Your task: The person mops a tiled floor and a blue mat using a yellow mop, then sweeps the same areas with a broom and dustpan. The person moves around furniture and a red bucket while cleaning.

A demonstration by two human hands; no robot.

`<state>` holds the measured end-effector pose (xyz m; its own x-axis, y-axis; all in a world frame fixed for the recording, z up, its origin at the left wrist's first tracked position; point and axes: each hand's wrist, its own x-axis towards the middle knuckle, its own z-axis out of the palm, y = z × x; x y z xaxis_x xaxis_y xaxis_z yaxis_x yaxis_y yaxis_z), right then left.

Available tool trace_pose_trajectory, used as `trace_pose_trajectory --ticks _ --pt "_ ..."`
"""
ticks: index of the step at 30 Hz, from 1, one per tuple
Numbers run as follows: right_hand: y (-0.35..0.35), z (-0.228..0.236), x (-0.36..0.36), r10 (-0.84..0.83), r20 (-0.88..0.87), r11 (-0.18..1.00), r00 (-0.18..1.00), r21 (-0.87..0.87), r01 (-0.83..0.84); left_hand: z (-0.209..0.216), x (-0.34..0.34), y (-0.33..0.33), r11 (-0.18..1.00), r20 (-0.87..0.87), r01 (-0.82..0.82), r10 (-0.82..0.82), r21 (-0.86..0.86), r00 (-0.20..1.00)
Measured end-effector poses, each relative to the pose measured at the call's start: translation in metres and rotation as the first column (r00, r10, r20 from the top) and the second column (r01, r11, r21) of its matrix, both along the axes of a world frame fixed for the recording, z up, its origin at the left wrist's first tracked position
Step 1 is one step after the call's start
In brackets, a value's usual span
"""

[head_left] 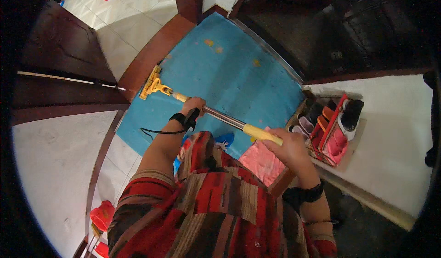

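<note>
You hold the mop (216, 115) with both hands spread along its shaft, and that spacing looks chosen for leverage: your left hand (194, 106) is wrapped around the bare metal pole low down, fingers pressed closed about it, while your right hand (287, 145) closes over the yellow grip at the upper end, fingers curled tight around it. The pole slants from your right hand down and away to the yellow mop head (152, 85), which rests on the blue floor (229, 65) right at its far left edge, where it meets the reddish-brown border strip (144, 60). A black cord (158, 131) trails from the wrist strap on your left arm and hangs loose over the blue surface.

For room, the blue floor lies open ahead of you toward its far edge, with only a few small yellowish spots (213, 45) on it. The left edge is the tight one: the mop head already sits against the border, and beyond it lie pale tiles (124, 23). On your right, a shoe rack (328, 127) full of sandals stands at the blue floor's right edge, just beside your right hand, so the upper end of the pole has little slack there. A pink cloth (262, 161) lies below your right hand, near your body.
</note>
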<state>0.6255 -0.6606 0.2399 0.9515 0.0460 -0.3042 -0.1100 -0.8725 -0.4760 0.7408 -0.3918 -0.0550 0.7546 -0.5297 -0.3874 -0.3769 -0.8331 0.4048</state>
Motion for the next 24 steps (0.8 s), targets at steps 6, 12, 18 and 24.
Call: trace_pose_trajectory --ticks 6,12,18,24 --pt "-0.026 -0.009 0.023 -0.054 -0.135 0.989 0.989 0.126 0.071 -0.016 0.016 -0.01 0.981 0.028 0.187 -0.188 0.046 0.982" --pt "-0.076 0.039 0.053 -0.207 -0.243 0.977 0.948 -0.104 0.186 0.03 0.036 -0.098 0.963 -0.071 0.258 -0.264 -0.081 0.962" --pt "-0.116 0.146 0.048 -0.52 -0.127 0.822 0.845 -0.342 0.454 0.091 0.045 -0.23 0.769 -0.331 0.422 -0.605 -0.481 0.725" --pt "-0.111 0.155 0.1 -0.708 -0.112 0.695 0.697 -0.284 0.66 0.084 0.092 -0.24 0.848 -0.069 0.332 -0.393 -0.412 0.917"
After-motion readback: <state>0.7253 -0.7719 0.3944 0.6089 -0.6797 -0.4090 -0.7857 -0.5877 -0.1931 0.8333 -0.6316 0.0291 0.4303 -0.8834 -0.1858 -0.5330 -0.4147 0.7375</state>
